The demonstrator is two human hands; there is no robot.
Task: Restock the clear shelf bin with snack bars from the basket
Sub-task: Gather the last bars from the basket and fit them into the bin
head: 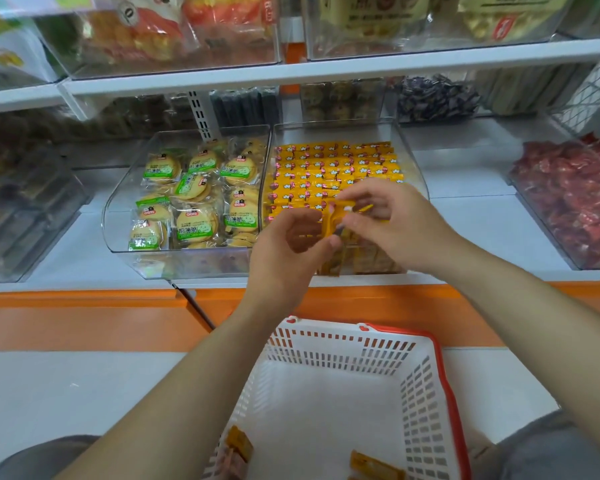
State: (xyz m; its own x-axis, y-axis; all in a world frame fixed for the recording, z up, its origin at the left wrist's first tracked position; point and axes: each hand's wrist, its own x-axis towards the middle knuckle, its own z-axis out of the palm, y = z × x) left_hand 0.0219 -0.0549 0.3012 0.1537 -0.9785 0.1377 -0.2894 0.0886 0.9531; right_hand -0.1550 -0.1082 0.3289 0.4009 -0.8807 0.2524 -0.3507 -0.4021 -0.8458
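Yellow snack bars point(340, 218) are pinched between my left hand point(284, 251) and my right hand point(392, 223), just above the front rows of the clear shelf bin point(413, 157). In this head view I judge that the smooth wrappers may slip and fall toward the basket point(426, 393).
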